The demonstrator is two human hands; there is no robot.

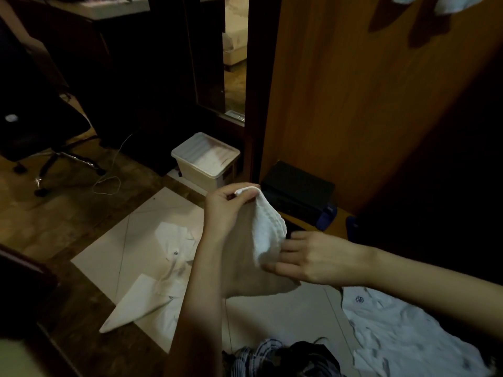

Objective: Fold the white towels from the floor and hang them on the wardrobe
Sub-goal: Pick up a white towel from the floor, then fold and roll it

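left hand [226,206] pinches towel [268,229] top corner | towel hangs lengthwise down | right hand [307,257] loose, fingers touching its lower edge

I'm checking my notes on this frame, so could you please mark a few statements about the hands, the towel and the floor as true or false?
1. The left hand pinches the top edge of the towel. True.
2. The right hand is curled in a fist away from the towel. False: its straight fingers touch the towel's lower part.
3. White cloths lie on the floor. True.
4. The bin stands open, with no lid. False: a lid covers it.
5. White cloths hang at the top of the wardrobe. True.
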